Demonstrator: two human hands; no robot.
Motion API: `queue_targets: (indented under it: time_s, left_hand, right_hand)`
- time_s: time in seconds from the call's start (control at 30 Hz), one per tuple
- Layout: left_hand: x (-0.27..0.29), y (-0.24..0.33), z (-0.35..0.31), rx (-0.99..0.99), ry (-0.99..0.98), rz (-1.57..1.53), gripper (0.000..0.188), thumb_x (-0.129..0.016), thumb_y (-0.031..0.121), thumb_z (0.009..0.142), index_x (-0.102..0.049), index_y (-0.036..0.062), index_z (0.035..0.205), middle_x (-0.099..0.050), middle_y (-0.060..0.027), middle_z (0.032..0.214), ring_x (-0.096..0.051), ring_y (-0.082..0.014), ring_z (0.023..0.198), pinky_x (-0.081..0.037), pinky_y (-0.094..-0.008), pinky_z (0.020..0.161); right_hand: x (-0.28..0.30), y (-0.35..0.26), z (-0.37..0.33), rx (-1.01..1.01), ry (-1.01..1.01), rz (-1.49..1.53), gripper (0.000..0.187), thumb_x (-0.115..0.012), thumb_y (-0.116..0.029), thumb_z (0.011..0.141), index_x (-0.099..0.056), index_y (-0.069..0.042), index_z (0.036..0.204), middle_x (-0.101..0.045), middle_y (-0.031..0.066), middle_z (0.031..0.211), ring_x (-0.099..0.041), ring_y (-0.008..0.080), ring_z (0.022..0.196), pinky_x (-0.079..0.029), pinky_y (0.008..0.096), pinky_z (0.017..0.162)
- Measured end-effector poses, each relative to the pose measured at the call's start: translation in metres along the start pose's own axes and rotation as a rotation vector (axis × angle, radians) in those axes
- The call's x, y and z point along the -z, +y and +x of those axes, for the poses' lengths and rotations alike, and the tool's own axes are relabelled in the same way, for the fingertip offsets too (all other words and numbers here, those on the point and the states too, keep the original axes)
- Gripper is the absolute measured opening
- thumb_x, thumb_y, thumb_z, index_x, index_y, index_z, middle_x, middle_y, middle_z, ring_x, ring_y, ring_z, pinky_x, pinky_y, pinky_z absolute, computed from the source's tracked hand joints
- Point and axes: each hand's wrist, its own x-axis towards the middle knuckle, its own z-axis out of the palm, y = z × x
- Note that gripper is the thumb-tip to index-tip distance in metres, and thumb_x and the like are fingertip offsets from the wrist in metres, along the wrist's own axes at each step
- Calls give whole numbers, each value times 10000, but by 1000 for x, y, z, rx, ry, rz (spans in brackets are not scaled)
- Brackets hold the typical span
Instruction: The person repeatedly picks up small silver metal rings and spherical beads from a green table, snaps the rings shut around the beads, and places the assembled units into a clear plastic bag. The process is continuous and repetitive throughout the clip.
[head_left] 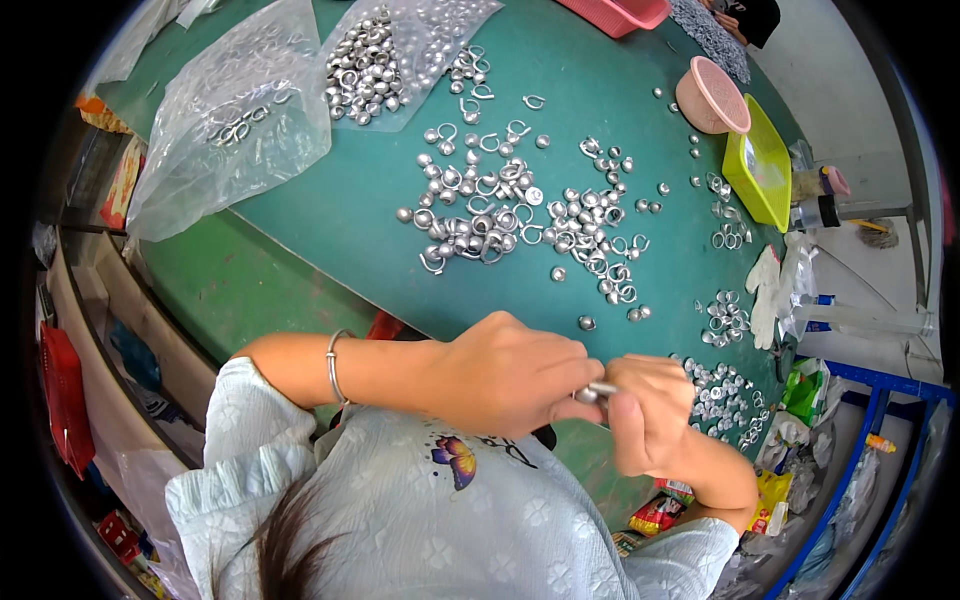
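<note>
In front of my chest, at the table's near edge, my two hands meet around a small silver metal piece (594,392) with a rounded end. My left hand (510,372) is closed, its fingertips gripping one side of the piece. From the other side my right hand (648,408) is closed too, thumb pressed against it; the fingers hide most of its shape. Beyond them lie loose heaps of silver domed caps and open ring-shaped hooks, a left heap (475,232) and a middle heap (585,222). More caps (725,400) are spread beside my right hand.
On the green table (370,215) lie a clear plastic bag (245,130) with several hooks and another bag (365,75) full of caps. A pink basket (712,97), a yellow-green basket (757,165) and a white glove (765,298) line the right side. Another person's hand (728,22) shows at the far right.
</note>
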Motion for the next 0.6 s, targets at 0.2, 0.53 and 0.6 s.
queue_targets:
  time_s: [0.2,0.53,0.6]
  left_hand:
    - [-13,-15,-13,159,1,-76,210,-672,185,789,-553,16,829,-516,-82,638,-535,-243,521,-397,-324,424]
    - [-15,-7,-26,778,-44,-1082,363,-371,277,990,-485,14,769,-496,-17,613,-455,-92,532,-396,-252,500]
    - [-18,-9,-30,746,-22,-991,333,-390,263,986,-504,6,808,-495,-18,606,-453,-91,530,-392,-249,497]
  right_hand:
    - [-9,7,-8,-413,-11,223,399,-394,-121,952,-410,3,573,-354,80,477,-310,161,401,-284,316,402]
    - [-12,16,5,-174,-137,-256,220,-509,-71,843,-482,-10,634,-482,130,540,-479,325,456,-370,402,436]
    - [-13,17,6,-164,-168,-313,216,-506,-102,864,-489,-8,670,-502,146,576,-498,342,489,-383,410,456]
